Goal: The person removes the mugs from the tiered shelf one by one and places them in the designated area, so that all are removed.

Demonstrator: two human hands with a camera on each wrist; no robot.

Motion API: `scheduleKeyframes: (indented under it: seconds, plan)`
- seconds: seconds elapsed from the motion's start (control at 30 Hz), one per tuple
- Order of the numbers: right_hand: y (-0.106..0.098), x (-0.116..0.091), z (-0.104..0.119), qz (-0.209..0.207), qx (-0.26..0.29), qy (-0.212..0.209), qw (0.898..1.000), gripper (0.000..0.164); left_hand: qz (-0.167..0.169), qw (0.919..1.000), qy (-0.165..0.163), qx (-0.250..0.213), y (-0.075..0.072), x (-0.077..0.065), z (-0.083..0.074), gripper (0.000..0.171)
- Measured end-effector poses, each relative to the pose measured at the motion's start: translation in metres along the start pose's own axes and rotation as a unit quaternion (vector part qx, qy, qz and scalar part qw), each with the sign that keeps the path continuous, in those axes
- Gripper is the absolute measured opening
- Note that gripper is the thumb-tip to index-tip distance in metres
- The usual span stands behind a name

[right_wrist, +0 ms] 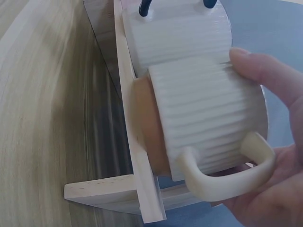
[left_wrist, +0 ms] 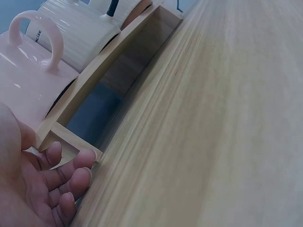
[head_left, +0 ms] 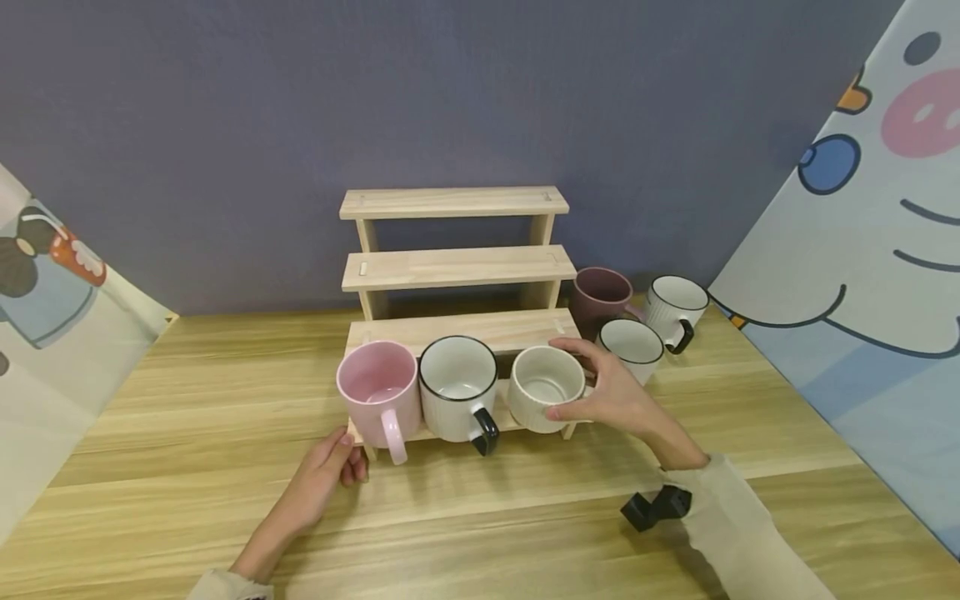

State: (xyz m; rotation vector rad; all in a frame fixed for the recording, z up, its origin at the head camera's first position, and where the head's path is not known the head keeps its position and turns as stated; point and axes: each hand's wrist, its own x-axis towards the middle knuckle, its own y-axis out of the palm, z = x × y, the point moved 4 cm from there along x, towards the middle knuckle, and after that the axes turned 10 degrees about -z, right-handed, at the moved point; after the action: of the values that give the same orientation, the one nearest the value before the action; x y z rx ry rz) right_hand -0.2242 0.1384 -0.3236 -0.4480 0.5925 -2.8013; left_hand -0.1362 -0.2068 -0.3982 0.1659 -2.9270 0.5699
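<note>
My right hand (head_left: 617, 396) grasps cream mug (head_left: 532, 408) at right end of wooden rack (head_left: 459, 267), just beside black-handled mug (head_left: 452, 412); my left hand (head_left: 327, 468) grips rack's front left corner

The table (head_left: 150, 433) is surfaced in yellow-brown wood grain, streaked lengthwise. Its rear edge is backed by a plain grey-blue partition (head_left: 262, 125). The right side is bounded by a white panel (head_left: 810, 258), printed with a pink oval (head_left: 911, 132) and a dark-outlined blue oval (head_left: 831, 167). At left, a pale panel (head_left: 45, 417) is printed with a red-orange shape (head_left: 78, 258).
</note>
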Motion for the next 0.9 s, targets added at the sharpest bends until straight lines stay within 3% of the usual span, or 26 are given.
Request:
scheduleKeyframes:
  seconds: [0.53, 0.9]
  plan:
    - [-0.02, -0.008, 0.003, -0.011, -0.022, 0.012, 1.0, 0.08, -0.002, 0.9998, -0.021, 0.001, 0.0, 0.001, 0.0, 0.033]
    - [-0.046, -0.023, 0.003, -0.04, -0.033, 0.031, 0.998, 0.079, 0.008, 0.9999, -0.014, 0.002, 0.0, 0.001, 0.001, 0.033]
